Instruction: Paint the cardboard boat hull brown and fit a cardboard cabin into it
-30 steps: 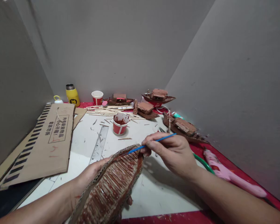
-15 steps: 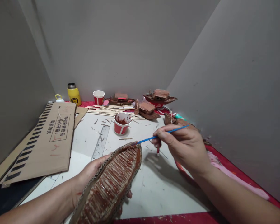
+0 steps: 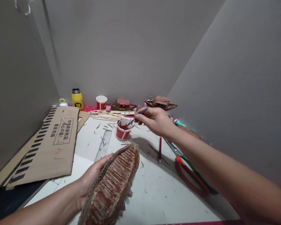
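My left hand [image 3: 95, 172] is closed around a cardboard boat hull [image 3: 114, 178], its fingers showing under the right edge. Reddish-brown paint streaks the ribbed inside of the hull, and corrugated edges line its rim. In my right hand [image 3: 152, 120] a thin blue paintbrush [image 3: 138, 115] is pinched, tip down inside a red and white paper cup [image 3: 123, 132]. Brown paint coats the inside of that cup. The bristles are hard to make out against the paint.
Scissors [image 3: 192, 178] and a dark pencil [image 3: 159, 150] lie below my right forearm. A clear ruler [image 3: 103, 144], thin sticks [image 3: 103, 116] and a cardboard sheet [image 3: 49, 143] are to the left. At the back stand a yellow bottle [image 3: 77, 100], another cup [image 3: 101, 102] and model boats [image 3: 161, 102].
My right hand has moved from the hull's tip away to the cup, bringing the paintbrush into it. The hull stays in my left hand, and the view has shifted slightly.
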`<action>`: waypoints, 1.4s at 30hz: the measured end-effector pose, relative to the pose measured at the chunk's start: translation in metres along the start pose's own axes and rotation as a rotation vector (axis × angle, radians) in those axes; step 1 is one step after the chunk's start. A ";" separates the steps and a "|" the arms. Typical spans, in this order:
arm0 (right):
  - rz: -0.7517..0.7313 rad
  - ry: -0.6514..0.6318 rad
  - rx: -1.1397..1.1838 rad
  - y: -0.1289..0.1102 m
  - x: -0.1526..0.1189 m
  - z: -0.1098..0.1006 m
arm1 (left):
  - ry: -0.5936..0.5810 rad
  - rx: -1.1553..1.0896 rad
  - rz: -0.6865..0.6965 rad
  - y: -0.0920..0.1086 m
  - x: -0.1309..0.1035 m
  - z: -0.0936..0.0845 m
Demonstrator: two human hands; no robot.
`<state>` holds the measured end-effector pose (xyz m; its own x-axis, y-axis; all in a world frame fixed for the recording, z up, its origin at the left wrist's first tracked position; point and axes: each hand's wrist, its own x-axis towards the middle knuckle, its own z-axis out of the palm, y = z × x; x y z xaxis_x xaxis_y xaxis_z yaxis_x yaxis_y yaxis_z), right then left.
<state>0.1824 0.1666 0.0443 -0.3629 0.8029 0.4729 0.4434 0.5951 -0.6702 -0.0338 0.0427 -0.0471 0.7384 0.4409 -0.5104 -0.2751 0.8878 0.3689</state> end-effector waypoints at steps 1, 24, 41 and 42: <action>-0.003 -0.040 -0.007 0.003 0.004 0.006 | -0.004 -0.004 0.002 0.000 0.000 -0.001; 0.038 -0.031 0.035 0.014 0.006 0.023 | 0.070 -0.108 0.053 -0.002 -0.006 0.014; 0.157 0.297 0.215 0.012 -0.036 0.002 | 0.151 -0.169 0.160 0.004 -0.009 0.021; 0.166 0.310 0.221 0.013 -0.037 0.002 | 0.136 -0.165 0.165 0.003 -0.008 0.020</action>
<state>0.2005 0.1445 0.0166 -0.0221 0.8796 0.4752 0.2759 0.4623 -0.8427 -0.0289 0.0394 -0.0263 0.5887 0.5851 -0.5577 -0.4896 0.8071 0.3300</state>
